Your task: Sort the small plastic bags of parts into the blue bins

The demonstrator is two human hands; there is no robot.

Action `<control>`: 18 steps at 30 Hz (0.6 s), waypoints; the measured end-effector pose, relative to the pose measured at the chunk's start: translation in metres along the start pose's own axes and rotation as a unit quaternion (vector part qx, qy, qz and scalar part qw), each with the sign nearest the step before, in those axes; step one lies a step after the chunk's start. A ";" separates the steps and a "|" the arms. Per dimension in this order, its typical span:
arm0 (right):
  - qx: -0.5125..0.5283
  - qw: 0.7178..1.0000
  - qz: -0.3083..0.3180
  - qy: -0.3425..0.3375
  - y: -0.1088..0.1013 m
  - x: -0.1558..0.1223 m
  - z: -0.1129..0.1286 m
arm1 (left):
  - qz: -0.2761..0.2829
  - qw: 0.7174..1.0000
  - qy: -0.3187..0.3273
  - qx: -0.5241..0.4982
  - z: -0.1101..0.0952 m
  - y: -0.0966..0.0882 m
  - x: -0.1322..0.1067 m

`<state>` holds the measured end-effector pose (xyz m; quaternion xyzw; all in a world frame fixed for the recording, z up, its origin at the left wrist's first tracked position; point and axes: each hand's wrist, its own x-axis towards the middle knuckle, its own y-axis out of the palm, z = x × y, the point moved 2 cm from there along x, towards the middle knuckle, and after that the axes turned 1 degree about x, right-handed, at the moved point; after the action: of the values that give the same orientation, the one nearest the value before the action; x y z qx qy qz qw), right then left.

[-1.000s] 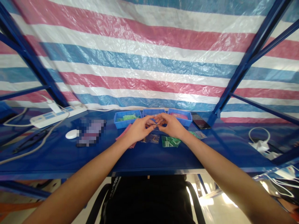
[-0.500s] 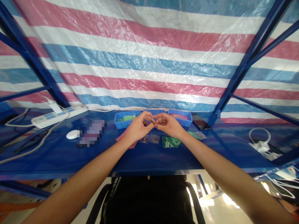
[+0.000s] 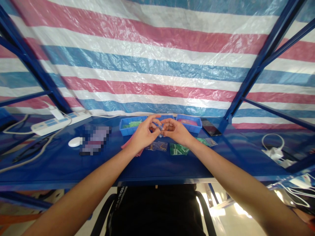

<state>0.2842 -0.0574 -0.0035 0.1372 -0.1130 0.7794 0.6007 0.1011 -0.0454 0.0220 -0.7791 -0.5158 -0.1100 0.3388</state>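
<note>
My left hand (image 3: pixel 144 132) and my right hand (image 3: pixel 176 131) meet above the blue table (image 3: pixel 73 164), fingertips pinched together on a small clear bag (image 3: pixel 159 128) held between them. Its contents are too small to make out. Below the hands lie clear bags (image 3: pixel 157 146), green bags (image 3: pixel 179 149) and a pink bag (image 3: pixel 128 144), partly hidden by my left hand. Behind the hands stand three blue bins: a left bin (image 3: pixel 129 126) with green pieces, a middle bin (image 3: pixel 165 117) mostly hidden, and a right bin (image 3: pixel 190 122) with red pieces.
A white power strip (image 3: pixel 57 120) with cables lies at the back left. A white mouse (image 3: pixel 74 141) sits next to a blurred-out item. A black phone (image 3: pixel 210 127) lies right of the bins. A white cable coil and charger (image 3: pixel 274 149) sit far right. Blue frame posts rise at both sides.
Both hands stayed together over the bags; the fingers shifted slightly on the small bag, and the left thumb and forefinger have spread a little.
</note>
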 end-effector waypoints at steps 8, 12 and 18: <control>0.013 1.000 -0.013 0.011 -0.006 0.002 -0.004 | 0.009 0.999 0.042 -0.020 -0.004 0.001 0.001; -0.023 1.000 0.014 0.004 -0.002 -0.001 0.001 | 0.000 0.999 0.040 0.013 -0.007 -0.001 0.000; -0.038 0.999 0.028 -0.007 0.002 -0.001 0.000 | 0.010 0.993 0.072 0.090 -0.009 0.001 0.000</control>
<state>0.2826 -0.0589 -0.0036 0.1163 -0.1506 0.7904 0.5823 0.1031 -0.0511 0.0281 -0.7407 -0.4897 -0.1154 0.4451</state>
